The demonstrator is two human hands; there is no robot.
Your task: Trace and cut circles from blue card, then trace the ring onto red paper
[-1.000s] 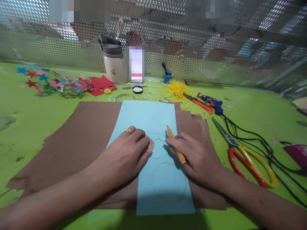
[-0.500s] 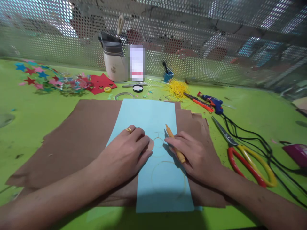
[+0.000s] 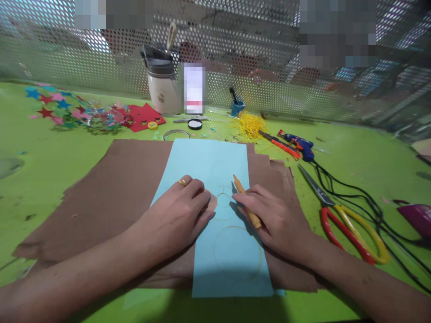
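A light blue sheet of paper (image 3: 215, 163) lies lengthwise over brown paper (image 3: 101, 202), with faint yellow-brown circles drawn on it. My left hand (image 3: 188, 204), wearing a gold ring, is closed on a tan piece of card (image 3: 212, 204); only its right edge shows past the fingers, beside the small drawn circle. Between the fingers of my right hand (image 3: 272, 213) is an orange marker (image 3: 247, 204). Its pointed end aims away from me, up off the drawn lines, while the hand rests on the right edge of the blue sheet.
Scissors (image 3: 336, 215) and black cords lie to the right, near a blue glue gun (image 3: 301, 146) and an orange cutter (image 3: 284, 148). Yellow shreds (image 3: 249, 125), a black-rimmed lid (image 3: 195, 124), red paper (image 3: 144, 117), colored stars (image 3: 55, 105), a jug (image 3: 164, 89) and a phone (image 3: 194, 87) stand or lie behind.
The whole view has shifted very slightly. Both hands, the marker and the blue sheet keep their places relative to each other.
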